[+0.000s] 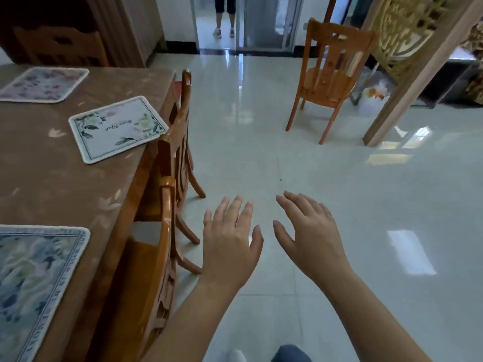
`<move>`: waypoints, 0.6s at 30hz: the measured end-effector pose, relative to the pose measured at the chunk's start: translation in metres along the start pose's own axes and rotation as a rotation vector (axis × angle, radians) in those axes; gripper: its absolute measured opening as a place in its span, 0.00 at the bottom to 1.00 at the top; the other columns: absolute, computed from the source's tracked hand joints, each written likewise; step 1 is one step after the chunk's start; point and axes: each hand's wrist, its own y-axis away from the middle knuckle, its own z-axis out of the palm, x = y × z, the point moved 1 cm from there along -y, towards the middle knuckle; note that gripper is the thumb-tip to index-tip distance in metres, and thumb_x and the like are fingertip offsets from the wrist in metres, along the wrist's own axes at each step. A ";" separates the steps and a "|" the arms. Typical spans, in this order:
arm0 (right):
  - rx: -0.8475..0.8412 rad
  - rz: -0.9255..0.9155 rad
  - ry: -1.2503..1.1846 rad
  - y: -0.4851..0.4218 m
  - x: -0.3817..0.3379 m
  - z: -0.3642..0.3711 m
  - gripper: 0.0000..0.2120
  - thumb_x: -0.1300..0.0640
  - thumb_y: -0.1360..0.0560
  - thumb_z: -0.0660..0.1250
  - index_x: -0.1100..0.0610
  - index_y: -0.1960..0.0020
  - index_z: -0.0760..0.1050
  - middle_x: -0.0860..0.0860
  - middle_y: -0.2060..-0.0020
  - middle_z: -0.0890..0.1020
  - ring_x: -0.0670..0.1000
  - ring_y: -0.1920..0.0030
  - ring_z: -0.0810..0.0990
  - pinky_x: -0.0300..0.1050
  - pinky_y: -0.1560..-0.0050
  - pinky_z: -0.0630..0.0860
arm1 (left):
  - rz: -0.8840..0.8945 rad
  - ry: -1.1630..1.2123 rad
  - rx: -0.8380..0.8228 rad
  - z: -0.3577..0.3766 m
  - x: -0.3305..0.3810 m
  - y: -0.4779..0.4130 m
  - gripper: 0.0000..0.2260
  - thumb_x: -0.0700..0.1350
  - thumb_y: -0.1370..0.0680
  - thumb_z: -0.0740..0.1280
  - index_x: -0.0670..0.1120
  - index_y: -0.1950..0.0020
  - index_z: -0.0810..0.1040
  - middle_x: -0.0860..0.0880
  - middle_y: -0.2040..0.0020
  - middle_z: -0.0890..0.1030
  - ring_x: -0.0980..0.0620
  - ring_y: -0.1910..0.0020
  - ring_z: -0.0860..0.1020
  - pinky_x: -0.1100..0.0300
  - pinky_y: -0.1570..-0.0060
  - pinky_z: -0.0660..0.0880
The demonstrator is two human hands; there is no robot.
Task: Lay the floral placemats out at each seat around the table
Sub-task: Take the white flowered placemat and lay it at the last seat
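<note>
Three floral placemats lie on the brown table at the left. A blue-green one sits at the near edge. A white one with green leaves lies askew by the right edge. A pale pink one lies at the far side. My left hand and my right hand hover side by side over the tiled floor, to the right of the table, palms down, fingers spread, holding nothing.
Two wooden chairs are pushed in along the table's right side. Another chair stands alone on the glossy floor at the back right, near a carved wooden screen. A person's legs show in the far doorway.
</note>
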 end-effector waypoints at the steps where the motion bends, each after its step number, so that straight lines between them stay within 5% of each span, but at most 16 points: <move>1: -0.004 -0.026 -0.012 -0.015 0.002 0.004 0.20 0.54 0.27 0.66 0.58 0.37 0.71 0.54 0.38 0.76 0.57 0.37 0.72 0.58 0.37 0.66 | -0.020 -0.009 0.011 0.003 -0.004 -0.012 0.18 0.44 0.27 0.67 0.41 0.39 0.74 0.40 0.38 0.76 0.40 0.36 0.71 0.37 0.38 0.63; 18: -0.089 -0.503 -0.125 -0.320 0.050 0.032 0.19 0.55 0.28 0.67 0.58 0.39 0.72 0.56 0.39 0.77 0.58 0.40 0.75 0.55 0.41 0.71 | -0.420 -0.155 0.141 0.051 -0.035 -0.252 0.18 0.48 0.24 0.62 0.45 0.34 0.70 0.44 0.33 0.71 0.45 0.32 0.65 0.45 0.33 0.59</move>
